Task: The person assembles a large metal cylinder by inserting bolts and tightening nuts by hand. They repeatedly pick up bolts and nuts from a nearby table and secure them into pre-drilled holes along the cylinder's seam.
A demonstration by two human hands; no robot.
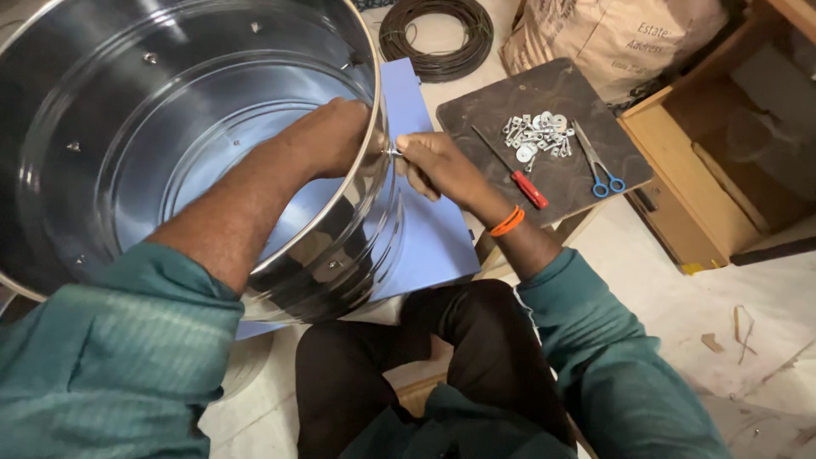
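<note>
My left hand (336,136) curls inside the shiny steel drum (127,127), fingers hidden; my right hand (433,161) pinches what looks like a small bolt (393,152) at its thin rim.

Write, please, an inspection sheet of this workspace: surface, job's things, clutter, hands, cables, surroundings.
Surface: pale floor; dark board on it.
Job's things: shiny steel drum on its side, over a blue sheet; small metal fastener at its rim.
Clutter: pile of metal hardware, red-handled screwdriver, blue-handled scissors, all on the board.
Hands: left hand inside the drum at the rim; right hand outside, pinching the fastener.
Cables: coil of dark wire.
Surroundings: paper sack, wooden furniture.
</note>
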